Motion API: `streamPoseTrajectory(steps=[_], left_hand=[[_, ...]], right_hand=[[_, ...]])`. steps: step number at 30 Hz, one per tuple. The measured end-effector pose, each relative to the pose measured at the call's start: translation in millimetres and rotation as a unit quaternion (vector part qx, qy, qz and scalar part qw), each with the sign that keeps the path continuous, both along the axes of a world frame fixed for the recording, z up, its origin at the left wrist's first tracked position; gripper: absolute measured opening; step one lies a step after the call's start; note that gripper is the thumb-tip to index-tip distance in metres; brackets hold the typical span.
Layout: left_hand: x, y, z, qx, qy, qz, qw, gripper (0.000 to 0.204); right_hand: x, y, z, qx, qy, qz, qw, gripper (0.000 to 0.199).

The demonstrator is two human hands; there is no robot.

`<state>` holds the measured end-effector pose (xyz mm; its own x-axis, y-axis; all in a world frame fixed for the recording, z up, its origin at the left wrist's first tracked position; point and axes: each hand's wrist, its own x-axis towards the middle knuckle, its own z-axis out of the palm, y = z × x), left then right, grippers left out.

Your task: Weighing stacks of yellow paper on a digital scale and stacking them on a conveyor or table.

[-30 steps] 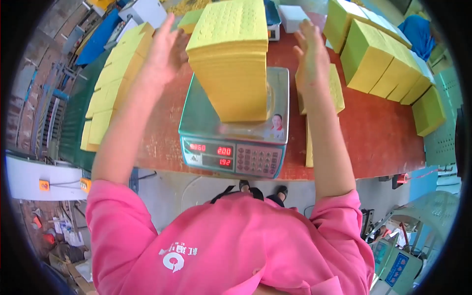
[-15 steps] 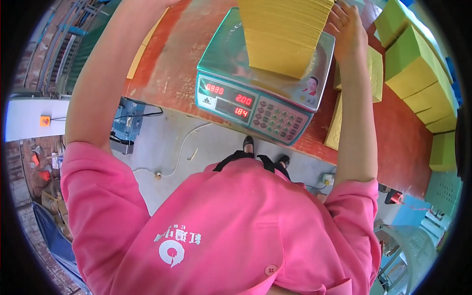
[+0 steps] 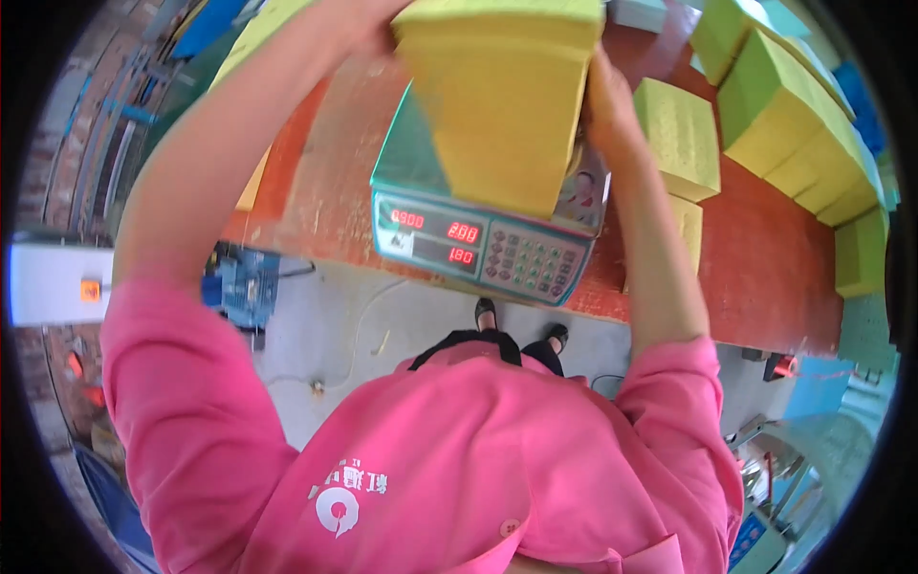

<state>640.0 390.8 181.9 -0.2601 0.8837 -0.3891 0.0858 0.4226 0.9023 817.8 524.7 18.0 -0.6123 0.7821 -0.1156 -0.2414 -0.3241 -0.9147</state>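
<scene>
A tall stack of yellow paper sheets (image 3: 502,110) stands between my two hands over the digital weighing scale (image 3: 411,143). My left hand (image 3: 368,24) is at its upper left side, fingers cut off or hidden at the top edge. Against the right side presses my right hand (image 3: 607,100), its fingers partly behind the stack. The stack's lower edge hangs over the front of the scale's plate; whether it rests there or is lifted I cannot tell. Red digits glow on the scale's front panel, beside a keypad (image 3: 531,260).
The scale sits on a worn red table (image 3: 755,249). Right of it are smaller yellow paper blocks (image 3: 679,134), with a row of large yellow stacks (image 3: 794,124) farther right. A blue motor-like machine (image 3: 249,287) stands below on the left. A cable lies on the grey floor (image 3: 330,335).
The paper stack has come nearer to me and left, and tilted so its top shows. My right hand has moved from open fingers beside it to its side. The scale's digits changed.
</scene>
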Motion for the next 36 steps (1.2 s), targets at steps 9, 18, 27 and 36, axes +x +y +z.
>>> streamPoseTrajectory(steps=[9,18,27,36], left_hand=[[29,-42,6,-0.034,-0.169,-0.043,0.984,0.052],[7,-45,-24,-0.001,-0.13,0.015,0.991,0.054],[153,-25,-36,0.11,-0.193,-0.014,0.975,0.061],[405,196,-103,0.008,-0.24,-0.12,0.963,0.064]], right_hand=[[124,-112,-6,0.122,-0.014,-0.163,0.979,0.032],[120,-183,-51,-0.268,0.083,0.042,0.959,0.033],[260,-115,-6,-0.135,0.027,-0.089,0.986,0.032],[480,94,-70,-0.085,-0.124,-0.262,0.953,0.048]])
